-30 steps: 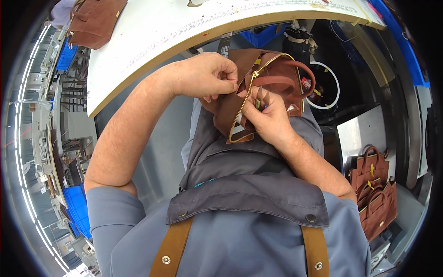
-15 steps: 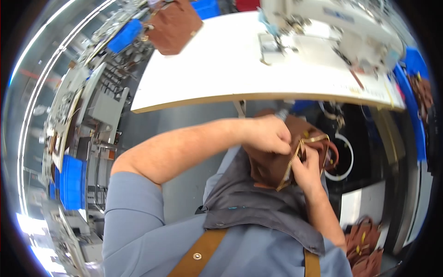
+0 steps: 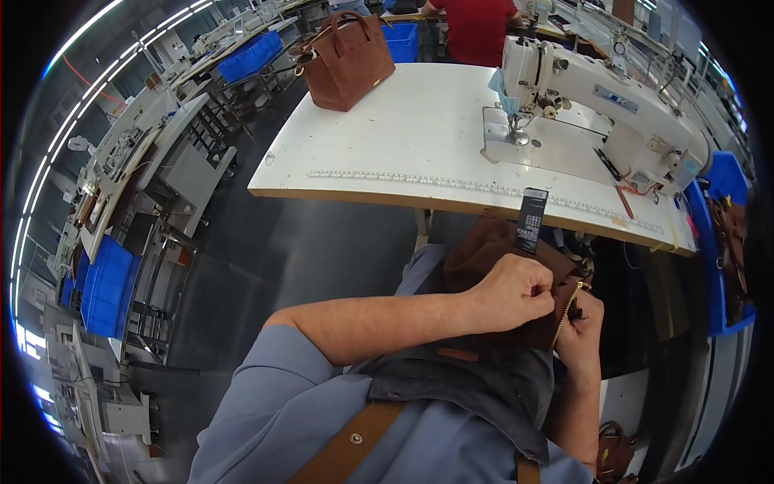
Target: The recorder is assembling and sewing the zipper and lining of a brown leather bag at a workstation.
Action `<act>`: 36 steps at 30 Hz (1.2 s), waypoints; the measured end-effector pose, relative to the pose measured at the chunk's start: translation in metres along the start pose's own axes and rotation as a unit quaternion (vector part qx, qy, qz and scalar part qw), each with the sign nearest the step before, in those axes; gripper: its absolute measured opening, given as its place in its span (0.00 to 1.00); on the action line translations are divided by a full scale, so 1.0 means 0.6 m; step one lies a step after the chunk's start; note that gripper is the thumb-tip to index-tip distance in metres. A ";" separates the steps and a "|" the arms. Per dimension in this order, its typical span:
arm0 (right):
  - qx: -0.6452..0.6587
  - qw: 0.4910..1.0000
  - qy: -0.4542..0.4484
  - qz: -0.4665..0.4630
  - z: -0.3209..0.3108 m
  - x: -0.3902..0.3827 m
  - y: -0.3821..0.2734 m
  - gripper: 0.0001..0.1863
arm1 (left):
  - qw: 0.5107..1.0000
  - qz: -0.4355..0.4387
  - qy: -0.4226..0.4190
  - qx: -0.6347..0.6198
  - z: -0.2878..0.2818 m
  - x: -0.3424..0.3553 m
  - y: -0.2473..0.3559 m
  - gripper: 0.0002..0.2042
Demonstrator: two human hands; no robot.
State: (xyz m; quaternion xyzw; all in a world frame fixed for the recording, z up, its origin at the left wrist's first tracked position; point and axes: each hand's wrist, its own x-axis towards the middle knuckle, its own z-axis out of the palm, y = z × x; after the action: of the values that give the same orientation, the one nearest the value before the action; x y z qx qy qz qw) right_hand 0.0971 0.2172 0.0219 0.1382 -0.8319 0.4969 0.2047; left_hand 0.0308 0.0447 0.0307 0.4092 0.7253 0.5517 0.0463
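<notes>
A brown handbag [image 3: 477, 250] with a gold-toothed zipper [image 3: 568, 313] rests in my lap, below the table's front edge. My left hand [image 3: 516, 294] is closed in a pinch over the bag; whatever lies between its fingertips is too small to make out. At the open zipper edge, my right hand [image 3: 579, 327] is closed on the bag, its fingers partly hidden inside the opening. A black tag [image 3: 531, 219] with pale print stands up from the bag, just beyond my left hand.
A white table [image 3: 387, 137] with a ruler strip [image 3: 403, 177] stands ahead, bearing a sewing machine [image 3: 613, 101] and a finished-looking brown handbag [image 3: 347, 63]. Blue bins [image 3: 113, 282] stand left, another blue bin [image 3: 730, 242] right. A person in red [image 3: 481, 31] sits beyond.
The view has tilted up, showing more of the room. Both hands and the bag sit lower and further right in the picture. The black tag has come into view.
</notes>
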 end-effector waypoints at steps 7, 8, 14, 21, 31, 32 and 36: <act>0.077 0.996 -0.017 0.049 0.046 -0.065 0.007 0.02 | 0.985 -0.112 0.078 -0.105 0.032 -0.081 -0.021 0.06; 0.083 0.995 0.001 0.047 0.051 -0.064 0.008 0.02 | 0.984 -0.120 0.062 -0.114 0.030 -0.079 -0.022 0.06; 0.133 0.989 -0.043 0.043 0.074 -0.068 0.027 0.04 | 0.903 -0.244 0.138 -0.325 0.024 -0.115 -0.030 0.06; 0.221 0.949 -0.099 0.201 0.064 -0.064 0.022 0.07 | 0.974 -0.187 0.035 -0.124 0.013 -0.099 -0.021 0.10; 0.280 0.953 -0.019 0.111 0.093 -0.082 0.038 0.07 | 0.944 -0.232 0.027 -0.235 0.012 -0.105 -0.026 0.08; 0.276 0.954 -0.019 0.114 0.089 -0.079 0.034 0.07 | 0.934 -0.238 0.050 -0.263 0.016 -0.106 -0.025 0.07; 0.244 0.962 -0.008 0.121 0.092 -0.088 0.042 0.06 | 0.886 -0.271 0.099 -0.362 0.029 -0.114 -0.028 0.07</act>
State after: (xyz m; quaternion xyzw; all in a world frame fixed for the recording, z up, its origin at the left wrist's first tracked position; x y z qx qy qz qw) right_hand 0.1214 0.1815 -0.0460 0.0863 -0.6977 0.7046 0.0964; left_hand 0.0762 0.0128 -0.0163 0.0949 0.5587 0.7795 0.2668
